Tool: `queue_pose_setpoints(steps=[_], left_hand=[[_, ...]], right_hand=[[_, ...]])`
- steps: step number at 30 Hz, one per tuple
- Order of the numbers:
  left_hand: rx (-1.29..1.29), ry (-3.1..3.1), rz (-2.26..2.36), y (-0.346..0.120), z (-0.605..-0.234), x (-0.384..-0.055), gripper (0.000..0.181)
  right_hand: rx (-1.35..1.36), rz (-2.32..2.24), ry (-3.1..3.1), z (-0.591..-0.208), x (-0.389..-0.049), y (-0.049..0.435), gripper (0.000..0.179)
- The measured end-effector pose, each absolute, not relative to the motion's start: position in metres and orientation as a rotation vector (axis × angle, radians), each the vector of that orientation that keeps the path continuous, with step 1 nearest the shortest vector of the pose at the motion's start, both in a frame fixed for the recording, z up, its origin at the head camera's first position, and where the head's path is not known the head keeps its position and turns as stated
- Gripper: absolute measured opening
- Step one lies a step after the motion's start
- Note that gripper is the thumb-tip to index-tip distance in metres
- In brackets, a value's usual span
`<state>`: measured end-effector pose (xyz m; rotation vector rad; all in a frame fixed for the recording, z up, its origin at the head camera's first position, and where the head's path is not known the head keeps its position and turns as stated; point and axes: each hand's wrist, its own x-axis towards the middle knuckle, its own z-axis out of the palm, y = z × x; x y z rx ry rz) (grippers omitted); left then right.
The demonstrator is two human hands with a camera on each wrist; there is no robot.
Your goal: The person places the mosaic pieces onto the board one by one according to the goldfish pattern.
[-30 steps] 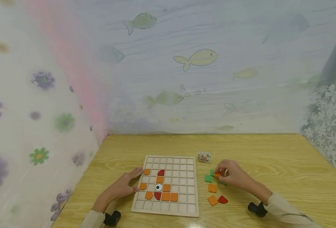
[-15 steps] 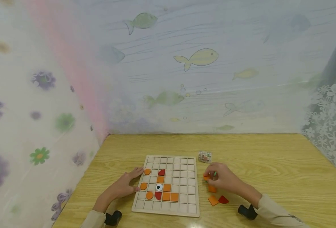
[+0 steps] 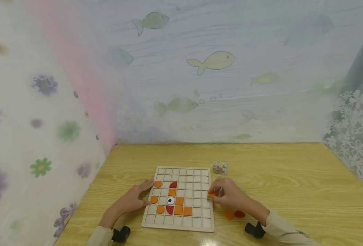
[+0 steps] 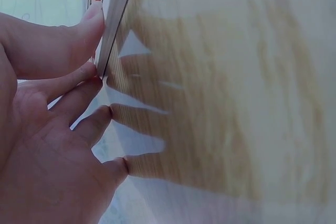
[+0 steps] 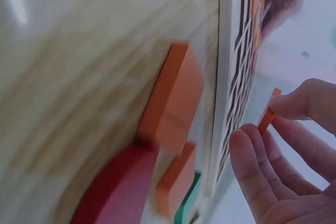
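My right hand [image 3: 230,195] pinches an orange square tile [image 5: 269,113] between thumb and fingers, over the right edge of a wooden grid board [image 3: 196,186]. My left hand [image 3: 132,198] rests with spread fingers on the table, its thumb and fingertips at the board's left edge. On the board sit several orange squares [image 3: 179,201], three orange discs [image 3: 158,184], two red quarter-circles [image 3: 173,185] and a round white eye piece [image 3: 170,201]. Beside the board lie a loose orange square [image 3: 229,214] and a red quarter-circle [image 3: 239,214].
In the right wrist view, another orange tile [image 5: 176,182] and a green tile [image 5: 188,201] lie behind the red piece. A small card with a coloured grid picture [image 3: 220,168] is beyond the board's right corner. A fish-patterned curtain [image 3: 181,130] hangs behind the table.
My right hand has picked up the orange square from among the green tiles and carried it left to the board's right edge. My left hand has stayed in place.
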<state>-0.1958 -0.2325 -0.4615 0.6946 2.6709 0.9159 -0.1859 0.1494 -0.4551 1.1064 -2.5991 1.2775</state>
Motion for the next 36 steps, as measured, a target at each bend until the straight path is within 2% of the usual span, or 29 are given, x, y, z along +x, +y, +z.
queue_pose_setpoints(steps=[16, 36], left_hand=[[0.692, 2.657, 0.912, -0.233, -0.459, -0.196, 0.071], [0.677, 2.659, 0.928, -0.234, -0.462, -0.196, 0.071]], right_hand=[[1.227, 1.297, -2.577, -0.456, -0.186, 0.106, 0.009], [1.168, 1.306, -2.709, -0.463, -0.189, 0.076, 0.005]])
